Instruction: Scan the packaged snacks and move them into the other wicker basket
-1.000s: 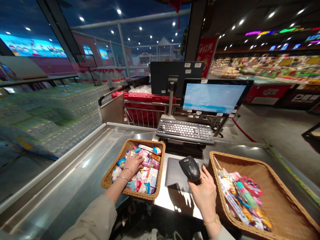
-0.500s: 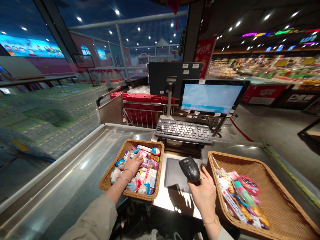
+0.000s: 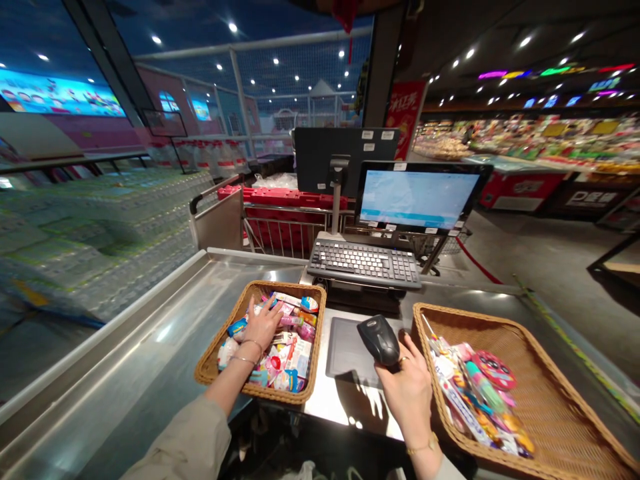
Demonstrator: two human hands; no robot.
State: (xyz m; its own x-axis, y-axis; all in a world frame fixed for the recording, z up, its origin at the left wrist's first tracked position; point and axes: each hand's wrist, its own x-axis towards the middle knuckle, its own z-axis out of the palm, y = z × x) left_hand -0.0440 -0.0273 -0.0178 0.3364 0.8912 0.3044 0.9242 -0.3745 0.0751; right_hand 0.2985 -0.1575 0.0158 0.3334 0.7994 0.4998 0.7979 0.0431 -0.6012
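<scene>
My left hand (image 3: 263,327) reaches into a wicker basket (image 3: 210,363), its fingers spread over small, brightly coloured packaged goods (image 3: 290,360). Nothing shows gripped in those fingers, though their tips lie among the packs. My right hand (image 3: 409,383) is closed round a black barcode scanner (image 3: 380,340), held above a grey pad (image 3: 343,347) on the counter. Close to that hand on the right stands a larger wicker basket (image 3: 560,387). Toys and packets (image 3: 480,393) lie in its left part.
A keyboard (image 3: 365,260) sits behind the pad, with a lit screen (image 3: 417,197) and a dark monitor back (image 3: 320,157) beyond it. A metal counter (image 3: 165,333) extends left. Behind are a trolley (image 3: 280,230) and stacked packs of bottles (image 3: 100,233).
My left hand has shifted slightly left and up over the packs, and its fingers are more spread. My right hand and the scanner stay nearly still. The whole view has shifted a little.
</scene>
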